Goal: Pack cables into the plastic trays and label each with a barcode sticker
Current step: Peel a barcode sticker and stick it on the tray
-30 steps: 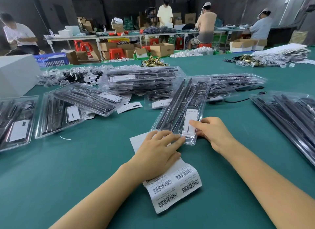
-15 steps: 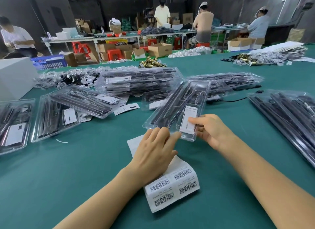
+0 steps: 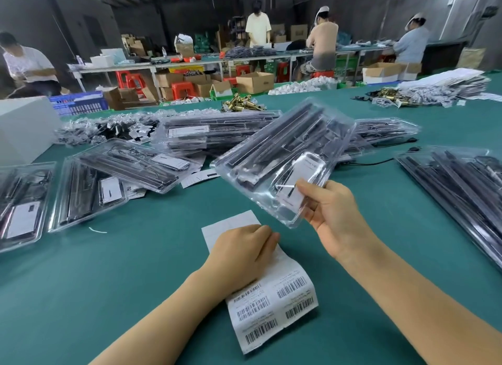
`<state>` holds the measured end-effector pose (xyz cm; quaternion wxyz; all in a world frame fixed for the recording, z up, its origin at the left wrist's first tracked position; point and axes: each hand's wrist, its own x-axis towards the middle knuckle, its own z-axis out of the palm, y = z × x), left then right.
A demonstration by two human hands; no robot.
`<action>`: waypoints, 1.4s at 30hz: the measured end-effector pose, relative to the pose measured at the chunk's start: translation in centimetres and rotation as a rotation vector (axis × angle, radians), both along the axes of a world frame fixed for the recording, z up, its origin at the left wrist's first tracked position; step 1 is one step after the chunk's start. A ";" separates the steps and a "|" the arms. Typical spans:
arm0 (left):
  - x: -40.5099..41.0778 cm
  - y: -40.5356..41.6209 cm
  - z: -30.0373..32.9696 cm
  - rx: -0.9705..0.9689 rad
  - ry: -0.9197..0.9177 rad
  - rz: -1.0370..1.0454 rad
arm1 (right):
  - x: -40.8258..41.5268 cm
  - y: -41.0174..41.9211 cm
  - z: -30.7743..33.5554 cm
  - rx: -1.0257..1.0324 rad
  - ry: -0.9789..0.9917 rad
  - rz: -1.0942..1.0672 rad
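A packed tray [image 3: 282,158] is gripped by the right hand [image 3: 330,215] above the surface [image 3: 122,269]; the sticker sheet [image 3: 271,299] is pressed by the left hand [image 3: 241,253], fingers relaxed.

Green felt-covered counter [image 3: 114,283] fills the lower frame. White rectangular box [image 3: 23,128] at left edge, blue slatted plastic crate [image 3: 78,103] behind it. Heap of brass-coloured metal fittings [image 3: 241,103] at upper centre. Red plastic stools [image 3: 182,88] and open brown cardboard cartons [image 3: 255,82] under a long white bench [image 3: 190,63] across the upper frame. Four workers at back: one seated upper left [image 3: 27,65], three upper right.
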<state>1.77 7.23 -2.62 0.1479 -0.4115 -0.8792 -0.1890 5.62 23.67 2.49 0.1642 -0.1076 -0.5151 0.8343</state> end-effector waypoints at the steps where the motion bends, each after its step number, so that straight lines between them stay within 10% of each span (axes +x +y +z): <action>1: -0.1 0.0 0.0 0.055 -0.036 0.002 | 0.0 -0.3 -0.3 0.023 -0.002 -0.021; 9: -1.0 -0.8 0.6 0.795 -0.782 -0.051 | -2.5 -1.3 -2.6 -0.139 -0.143 -0.070; 15: -1.9 -0.5 1.5 0.861 -1.100 0.117 | -3.1 -1.6 -3.8 -0.128 -0.172 -0.004; 42: -2.5 -0.1 2.1 0.842 -1.184 0.190 | -3.4 -1.1 -4.0 -0.193 -0.156 0.139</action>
